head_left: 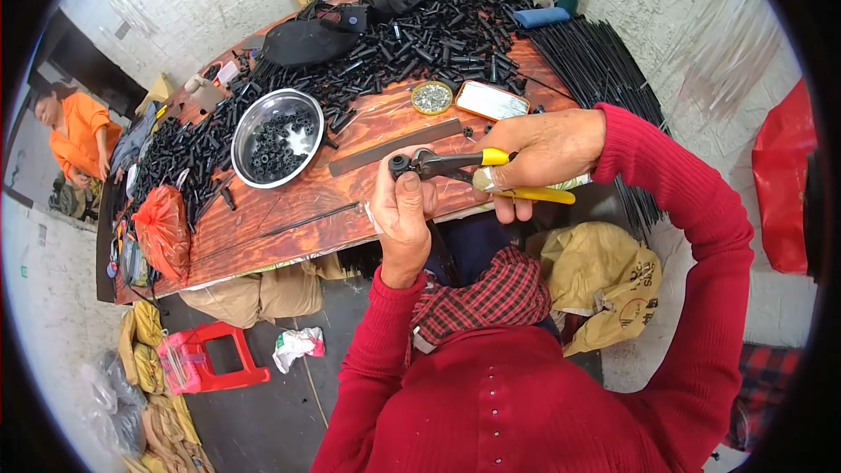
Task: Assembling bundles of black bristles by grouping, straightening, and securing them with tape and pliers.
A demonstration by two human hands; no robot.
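Note:
My right hand [545,151] is wrapped round the yellow handles of a pair of pliers [536,194], its thumb on one side and its fingers beneath. The dark jaws point left and meet a short black tubular part [399,164] with a round hole at its end. Between thumb and fingers, my left hand [403,215] holds that part close to the jaws. Whether the jaws grip it or only touch it is too small to tell. Both hands are over the table's near edge.
A steel bowl [252,114] of black rings stands on the wooden table [263,250]. Behind it lie heaped black parts [429,39], a dish of small metal pieces [432,97], a phone-like device [492,101] and black rods [604,70]. Another person [81,136] in orange is at far left.

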